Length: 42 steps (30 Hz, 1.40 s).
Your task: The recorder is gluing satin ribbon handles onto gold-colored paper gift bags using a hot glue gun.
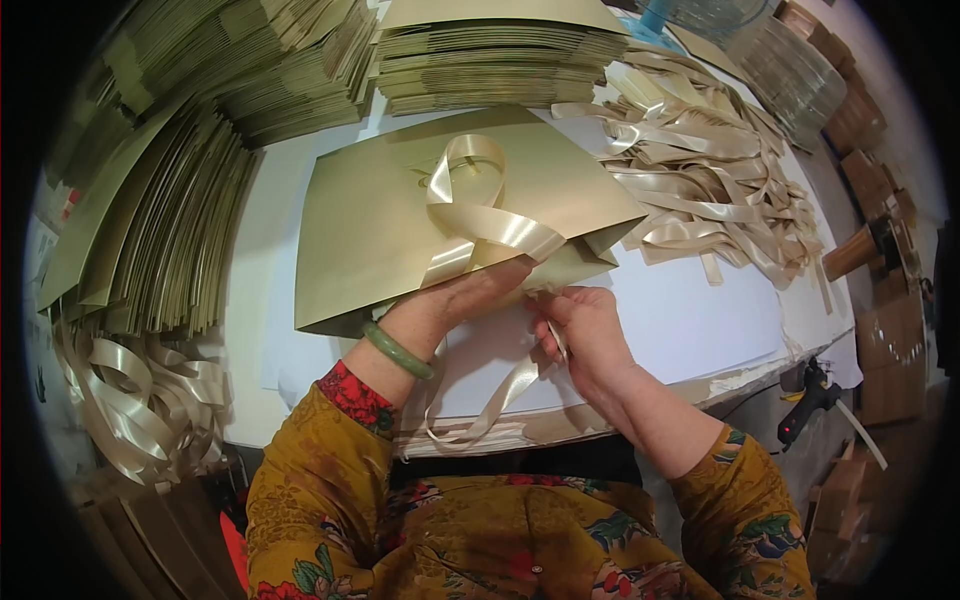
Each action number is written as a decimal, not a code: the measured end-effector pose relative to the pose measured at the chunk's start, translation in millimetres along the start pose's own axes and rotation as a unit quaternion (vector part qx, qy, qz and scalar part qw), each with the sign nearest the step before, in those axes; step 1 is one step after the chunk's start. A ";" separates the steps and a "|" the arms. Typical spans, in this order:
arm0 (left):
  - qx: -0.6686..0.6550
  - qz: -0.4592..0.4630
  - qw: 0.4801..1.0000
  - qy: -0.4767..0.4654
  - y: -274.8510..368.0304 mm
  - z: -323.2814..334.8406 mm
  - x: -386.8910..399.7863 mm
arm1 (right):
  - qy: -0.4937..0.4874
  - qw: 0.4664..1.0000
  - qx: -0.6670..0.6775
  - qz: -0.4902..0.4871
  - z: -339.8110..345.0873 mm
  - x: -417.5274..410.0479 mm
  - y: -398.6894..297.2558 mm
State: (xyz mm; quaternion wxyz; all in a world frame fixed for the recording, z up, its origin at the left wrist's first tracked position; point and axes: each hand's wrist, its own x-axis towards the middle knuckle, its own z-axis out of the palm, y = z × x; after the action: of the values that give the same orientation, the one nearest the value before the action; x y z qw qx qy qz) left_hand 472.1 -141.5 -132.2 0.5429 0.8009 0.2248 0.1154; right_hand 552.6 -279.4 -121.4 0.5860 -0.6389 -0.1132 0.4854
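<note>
A gold paper bag (pixel 375 217) lies on the white table in front of me, its mouth towards me. A cream satin ribbon (pixel 517 229) loops over its upper face and crosses the bag's edge. My left hand (pixel 487 289), below a green bangle (pixel 396 351), reaches in at the bag's mouth; its fingertips are hidden by the paper. Just outside the mouth, my right hand (pixel 581 326) pinches a length of ribbon between thumb and fingers, and a loose ribbon tail (pixel 510 391) hangs from it over the table's near side.
Stacks of flat gold bags (pixel 487 67) stand at the back, with more bags (pixel 172 232) at the left, ribbons (pixel 135 405) trailing from them. Loose cream ribbons (pixel 697 172) are heaped at the right. Beyond the table's right edge hangs a black glue gun (pixel 810 405).
</note>
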 end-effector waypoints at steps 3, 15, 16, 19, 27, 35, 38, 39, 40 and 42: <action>0.025 0.029 0.999 -0.004 -3.1 -2.2 1.1 | 0.011 1.000 -0.009 -0.001 2.4 -2.7 -1.8; -0.180 -0.088 0.973 -0.115 -5.0 0.3 -0.3 | -0.038 0.999 0.001 0.005 -4.0 -1.4 -3.4; -0.177 -0.072 0.978 -0.089 -3.7 1.1 -1.0 | -0.038 0.999 0.001 0.006 -4.7 -1.4 -4.0; -0.189 -0.104 0.974 -0.067 -4.2 5.2 2.6 | -0.039 0.999 -0.021 0.011 -4.6 -1.3 -4.2; -0.254 -0.141 0.956 -0.040 -7.3 -0.3 -4.2 | -0.040 0.999 -0.005 0.030 -9.1 0.6 -6.8; -0.318 -0.161 0.934 -0.002 -8.4 -3.1 -8.2 | -0.073 0.990 -0.114 0.034 -21.9 -33.4 -21.2; -0.326 -0.137 0.935 0.028 -8.4 -3.4 -8.5 | -0.104 0.988 -0.103 0.042 -27.3 -57.1 -24.7; -0.331 -0.153 0.931 0.030 -9.2 -3.1 -6.9 | -0.117 0.988 -0.091 0.052 -29.5 -63.8 -24.3; -0.336 -0.168 0.926 0.031 -10.0 -2.4 -5.3 | -0.117 0.988 -0.091 0.052 -32.5 -68.9 -22.3; -0.346 -0.173 0.922 0.035 -11.3 -0.5 -2.5 | -0.153 0.983 -0.090 0.044 -36.6 -78.9 -18.4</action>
State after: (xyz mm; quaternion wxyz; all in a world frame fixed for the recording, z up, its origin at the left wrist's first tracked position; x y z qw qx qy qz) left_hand 467.0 -138.8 -142.2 0.7894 0.5073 0.3250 0.1177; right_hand 548.3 -353.8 -72.8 0.4797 -0.6118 -0.2164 0.5905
